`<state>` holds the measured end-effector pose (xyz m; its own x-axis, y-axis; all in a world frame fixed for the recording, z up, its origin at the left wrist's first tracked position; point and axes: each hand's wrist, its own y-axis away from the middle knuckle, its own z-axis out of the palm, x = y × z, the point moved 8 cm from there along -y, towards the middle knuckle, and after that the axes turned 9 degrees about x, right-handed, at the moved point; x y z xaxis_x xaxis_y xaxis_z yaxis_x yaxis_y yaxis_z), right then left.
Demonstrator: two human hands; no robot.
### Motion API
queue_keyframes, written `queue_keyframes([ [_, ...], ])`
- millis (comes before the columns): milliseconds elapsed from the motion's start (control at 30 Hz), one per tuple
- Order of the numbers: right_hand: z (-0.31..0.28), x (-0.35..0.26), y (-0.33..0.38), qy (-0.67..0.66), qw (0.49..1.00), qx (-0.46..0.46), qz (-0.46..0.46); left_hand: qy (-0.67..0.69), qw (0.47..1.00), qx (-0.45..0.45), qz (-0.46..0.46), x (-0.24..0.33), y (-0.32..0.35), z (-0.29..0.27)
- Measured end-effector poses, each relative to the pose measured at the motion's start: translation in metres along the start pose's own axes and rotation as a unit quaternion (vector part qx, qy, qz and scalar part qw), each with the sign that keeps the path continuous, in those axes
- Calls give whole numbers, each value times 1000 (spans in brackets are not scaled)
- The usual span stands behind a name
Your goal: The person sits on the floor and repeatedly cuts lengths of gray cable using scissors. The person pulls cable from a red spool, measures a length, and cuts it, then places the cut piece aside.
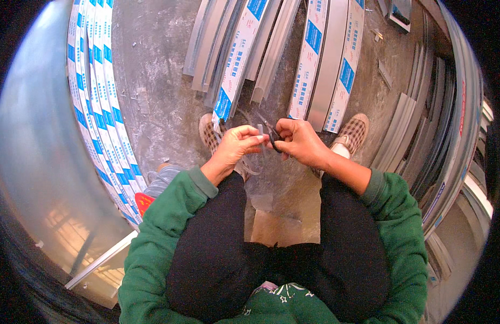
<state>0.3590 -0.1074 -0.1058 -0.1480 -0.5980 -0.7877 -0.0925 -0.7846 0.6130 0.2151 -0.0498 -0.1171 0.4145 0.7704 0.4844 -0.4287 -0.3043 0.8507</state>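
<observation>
Between my knees, my left hand [236, 144] pinches a thin, greyish, see-through strip [261, 129] between thumb and fingertips. More of this strip hangs in loose loops below the hand. Close by, my right hand [304, 141] is closed around the dark handles of a pair of scissors [274, 139]. The blades point away and a little to the left, near the strip's upper end. Whether they touch the strip is too small to tell.
Metal profiles [212, 48] and film-wrapped profiles [309, 48] lie ahead on the concrete floor [147, 70]. Long wrapped strips [101, 97] run along the left beside a shiny sheet [39, 140]. Bare profiles [396, 124] are stacked at right. My checked shoes [357, 129] flank my hands.
</observation>
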Motion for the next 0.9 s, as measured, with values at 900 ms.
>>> queue_keyframes([
  [900,-12,1,-6,-63,997,14,38,124,967,222,27,-31,-15,-79],
])
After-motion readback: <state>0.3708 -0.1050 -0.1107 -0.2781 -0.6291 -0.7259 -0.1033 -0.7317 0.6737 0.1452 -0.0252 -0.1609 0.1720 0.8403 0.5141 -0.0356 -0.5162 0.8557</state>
